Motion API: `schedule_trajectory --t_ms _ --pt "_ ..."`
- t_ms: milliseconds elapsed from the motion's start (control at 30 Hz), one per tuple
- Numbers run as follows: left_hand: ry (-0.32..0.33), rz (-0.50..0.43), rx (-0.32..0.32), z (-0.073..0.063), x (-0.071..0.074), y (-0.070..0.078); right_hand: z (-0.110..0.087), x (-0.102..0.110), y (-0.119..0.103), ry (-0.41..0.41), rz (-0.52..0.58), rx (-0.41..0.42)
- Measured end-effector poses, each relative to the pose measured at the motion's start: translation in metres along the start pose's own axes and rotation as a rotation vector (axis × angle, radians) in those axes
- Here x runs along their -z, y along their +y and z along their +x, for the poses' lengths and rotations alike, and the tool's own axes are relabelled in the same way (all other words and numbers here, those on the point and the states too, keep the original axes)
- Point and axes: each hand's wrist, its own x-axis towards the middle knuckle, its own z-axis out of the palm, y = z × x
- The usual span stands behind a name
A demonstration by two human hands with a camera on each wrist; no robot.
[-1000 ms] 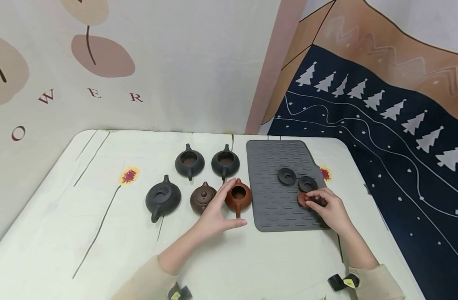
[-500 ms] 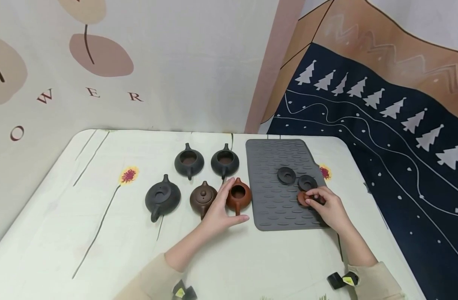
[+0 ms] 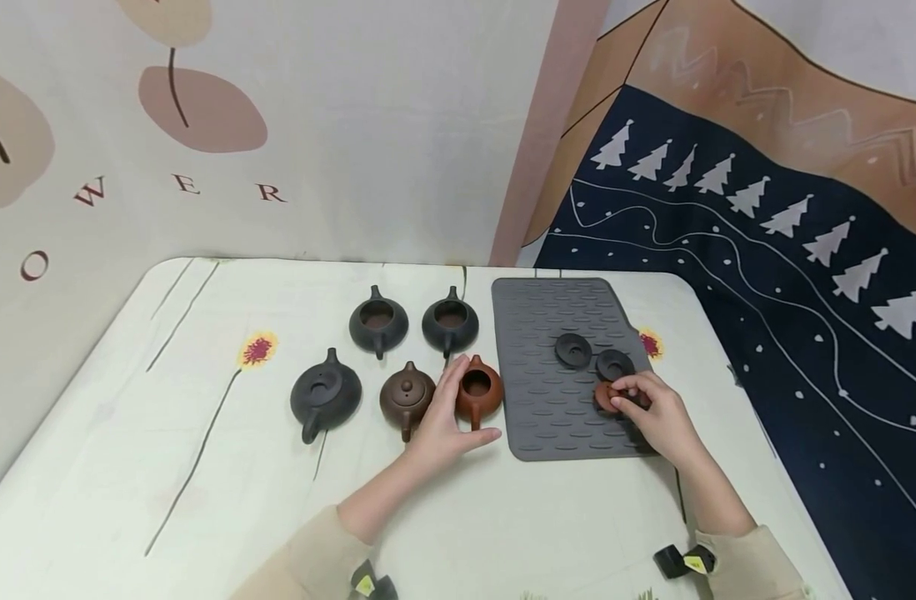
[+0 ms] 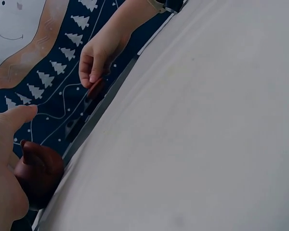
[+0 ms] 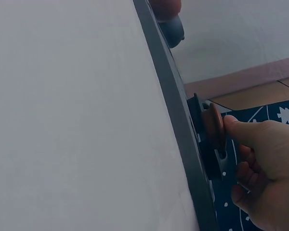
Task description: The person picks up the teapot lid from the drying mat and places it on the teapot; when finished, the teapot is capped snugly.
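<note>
My left hand [image 3: 438,425] is beside a lidless reddish-brown teapot [image 3: 482,393], fingers straight along its left side and thumb spread out in front. In the left wrist view, the same teapot [image 4: 41,175] stands right by the palm. Over on the grey mat [image 3: 540,433], my right hand [image 3: 660,415] pinches a reddish-brown teapot lid [image 3: 604,397] between thumb and fingers. The right wrist view has that lid [image 5: 213,127] tilted on edge, close to the mat. Two black lids, one left [image 3: 573,352] and one right [image 3: 615,365], lie just behind it. Something dark is partly hidden under the right fingers.
Left of the hand stand a brown teapot [image 3: 407,396] with its lid on and a larger black teapot [image 3: 326,396], also covered. Behind them are two lidless black teapots, left [image 3: 367,337] and right [image 3: 437,337]. A white patterned cloth [image 3: 202,467] covers the table.
My left hand has shifted slightly right, closer around the reddish-brown teapot. My right hand stays at the mat, still pinching the reddish-brown lid.
</note>
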Motion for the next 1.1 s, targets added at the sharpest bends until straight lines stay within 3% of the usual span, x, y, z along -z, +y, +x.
schedule_trajectory --t_ms 600,1100 --pt "0.064 0.065 -0.005 0.003 -0.011 -0.005 -0.001 -0.002 -0.025 -0.013 0.04 0.031" --pt "0.079 0.068 0.016 0.001 -0.014 -0.006 0.006 -0.01 -0.058 0.0 0.065 0.192"
